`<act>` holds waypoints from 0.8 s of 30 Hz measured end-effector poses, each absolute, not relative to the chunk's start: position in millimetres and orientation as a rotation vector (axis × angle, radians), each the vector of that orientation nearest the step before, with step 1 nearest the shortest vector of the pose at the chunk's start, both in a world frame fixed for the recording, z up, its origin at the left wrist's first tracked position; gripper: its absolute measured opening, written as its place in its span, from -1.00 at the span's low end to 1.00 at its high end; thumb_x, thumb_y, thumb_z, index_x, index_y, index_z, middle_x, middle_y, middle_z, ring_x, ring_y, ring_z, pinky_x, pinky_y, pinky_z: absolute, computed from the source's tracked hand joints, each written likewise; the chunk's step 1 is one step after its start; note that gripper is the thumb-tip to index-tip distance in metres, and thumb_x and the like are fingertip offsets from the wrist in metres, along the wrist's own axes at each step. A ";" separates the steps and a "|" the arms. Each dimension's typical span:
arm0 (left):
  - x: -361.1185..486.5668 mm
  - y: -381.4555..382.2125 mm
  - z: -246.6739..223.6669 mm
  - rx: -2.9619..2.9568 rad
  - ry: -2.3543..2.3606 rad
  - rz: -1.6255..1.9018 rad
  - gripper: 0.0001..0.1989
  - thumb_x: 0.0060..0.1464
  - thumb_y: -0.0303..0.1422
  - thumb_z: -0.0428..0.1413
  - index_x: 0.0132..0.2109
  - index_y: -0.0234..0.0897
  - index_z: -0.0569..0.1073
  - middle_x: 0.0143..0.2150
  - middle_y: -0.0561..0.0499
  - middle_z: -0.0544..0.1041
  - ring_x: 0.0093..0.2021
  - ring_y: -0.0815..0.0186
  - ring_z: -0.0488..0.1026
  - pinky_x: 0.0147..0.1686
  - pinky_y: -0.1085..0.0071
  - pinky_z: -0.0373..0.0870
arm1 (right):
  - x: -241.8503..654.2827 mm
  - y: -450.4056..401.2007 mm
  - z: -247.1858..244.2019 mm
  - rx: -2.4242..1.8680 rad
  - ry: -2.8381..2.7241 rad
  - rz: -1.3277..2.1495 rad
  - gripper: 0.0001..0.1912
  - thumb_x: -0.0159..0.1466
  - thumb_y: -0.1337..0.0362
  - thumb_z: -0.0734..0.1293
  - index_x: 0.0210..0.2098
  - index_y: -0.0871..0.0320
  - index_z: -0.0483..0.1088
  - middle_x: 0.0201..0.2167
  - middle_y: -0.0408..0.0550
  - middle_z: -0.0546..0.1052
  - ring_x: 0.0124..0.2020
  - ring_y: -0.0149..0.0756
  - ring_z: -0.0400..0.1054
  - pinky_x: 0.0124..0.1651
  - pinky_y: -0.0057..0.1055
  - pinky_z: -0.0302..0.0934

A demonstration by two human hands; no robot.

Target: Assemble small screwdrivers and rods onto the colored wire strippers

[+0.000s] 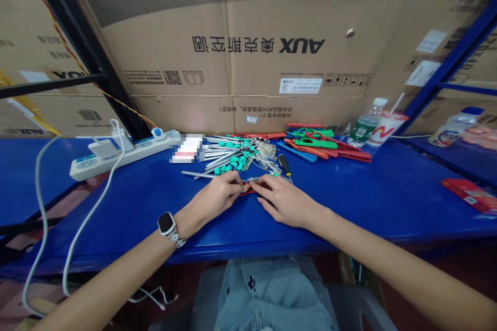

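Close together on the blue table, both my hands pinch a small red plastic piece [249, 191], most of it hidden by fingers. My left hand [219, 194], with a watch on its wrist, closes on the piece's left end. From the other side, my right hand [286, 200] has its fingertips on the right end. Just beyond them lies a loose pile of silver rods [223, 158] with teal plastic parts [232, 166] and clear pieces. A screwdriver [284, 164] with a black and yellow handle rests behind my right hand.
Red, green, orange and blue plastic pieces [316, 143] are heaped at the back. Right of them stand a water bottle [363, 126] and a cup with a straw [385, 129]. A power strip [87, 167] lies left, a red packet [471, 194] right. A cardboard box [174, 108] walls the back.
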State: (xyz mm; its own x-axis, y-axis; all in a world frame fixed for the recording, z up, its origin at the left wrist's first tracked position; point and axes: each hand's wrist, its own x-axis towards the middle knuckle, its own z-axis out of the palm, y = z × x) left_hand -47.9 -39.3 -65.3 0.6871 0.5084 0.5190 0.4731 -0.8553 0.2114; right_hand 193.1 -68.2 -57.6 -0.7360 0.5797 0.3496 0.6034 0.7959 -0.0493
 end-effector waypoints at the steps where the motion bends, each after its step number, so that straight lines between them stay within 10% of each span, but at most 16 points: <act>1: -48.5 -38.8 -64.7 2.832 0.815 0.885 -0.65 0.39 -0.41 -0.03 -0.22 -0.30 0.65 -0.25 -0.10 0.50 -0.29 0.32 0.47 -0.31 0.39 0.49 | 193.3 -68.2 -57.4 -0.891 -2.632 -0.084 -0.59 0.46 0.28 0.18 0.24 0.25 0.36 0.00 0.22 0.45 -0.02 -0.06 0.39 0.08 -0.02 0.38; 24: -42.9 -54.7 -57.3 3.004 0.902 0.687 -0.63 0.45 -0.38 -0.14 -0.09 -0.39 0.56 -0.23 -0.11 0.44 -0.24 0.26 0.42 -0.22 0.32 0.49 | 196.4 -60.1 -44.5 -0.877 -2.552 0.311 -0.65 0.48 0.31 0.14 0.16 0.16 0.42 -0.11 0.07 0.41 -0.09 -0.21 0.37 0.04 -0.18 0.34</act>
State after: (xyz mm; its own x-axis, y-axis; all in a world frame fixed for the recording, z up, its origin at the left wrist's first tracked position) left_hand -42.9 -54.7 -57.3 0.7510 0.5102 0.4193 0.5397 -0.8400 0.0556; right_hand 196.4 -60.1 -44.5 -0.7115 0.6269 0.3173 0.5325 0.7758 -0.3386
